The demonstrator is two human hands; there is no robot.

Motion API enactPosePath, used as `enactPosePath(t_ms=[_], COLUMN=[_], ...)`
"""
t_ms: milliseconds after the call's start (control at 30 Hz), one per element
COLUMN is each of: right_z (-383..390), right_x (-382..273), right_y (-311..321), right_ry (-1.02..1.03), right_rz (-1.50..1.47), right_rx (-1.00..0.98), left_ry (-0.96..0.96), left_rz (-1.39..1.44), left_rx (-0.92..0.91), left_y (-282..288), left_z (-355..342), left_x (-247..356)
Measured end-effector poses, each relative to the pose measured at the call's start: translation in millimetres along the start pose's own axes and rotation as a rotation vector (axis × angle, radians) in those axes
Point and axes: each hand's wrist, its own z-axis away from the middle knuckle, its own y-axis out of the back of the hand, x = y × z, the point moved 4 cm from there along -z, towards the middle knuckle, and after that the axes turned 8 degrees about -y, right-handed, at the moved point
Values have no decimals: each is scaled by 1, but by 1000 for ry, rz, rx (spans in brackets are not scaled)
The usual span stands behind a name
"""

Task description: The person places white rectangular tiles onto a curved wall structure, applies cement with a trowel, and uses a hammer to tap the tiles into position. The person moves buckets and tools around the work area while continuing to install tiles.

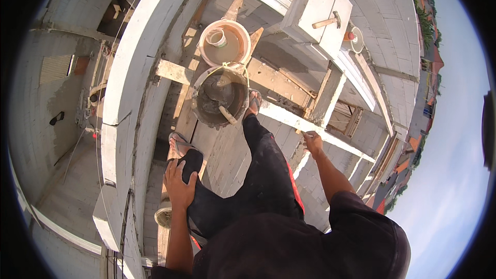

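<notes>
My left hand (180,183) lies on my left knee with its fingers apart. My right hand (313,142) is held out beside a white beam, fingers curled; a small tan thing at the fingertips is too small to name. Between and ahead of my sandalled feet sits a dark bucket (202,107) of grey mortar, with a tool's light handle (228,114) sticking out. Touching its far side is a pale bucket (203,51) of cloudy liquid, with a small white tub (216,37) inside.
I am high on planks (186,124) beside a curved white block wall (121,82). A hammer (324,22) lies on white blocks at upper right, near a small pail (357,45). Beams (281,116) cross open drops, a room lies below left, and rooftops show far right.
</notes>
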Motion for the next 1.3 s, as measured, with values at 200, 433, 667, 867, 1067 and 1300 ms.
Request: enactPosePath(t_ms=[200,433,667,867,1067,1300], right_z=[-268,-416,-507,-450,-451,-372], right_x=[-279,-462,-482,-403,-389,-408], right_y=[79,93,115,125,160,78], right_ry=[685,597,622,443,122,242], right_rz=[114,224,441,131,-384,-574], right_rx=[630,560,610,697,-194,-543], left_ry=[76,187,193,272,385,474], left_rz=[-54,-282,-326,-375,-237,-6], left_rx=[-19,-113,-99,-102,-20,197], left_y=[-26,-57,-83,-88,-81,-73], left_z=[-12,-37,-56,-53,-43,5], left_x=[35,97,117,140,145,139])
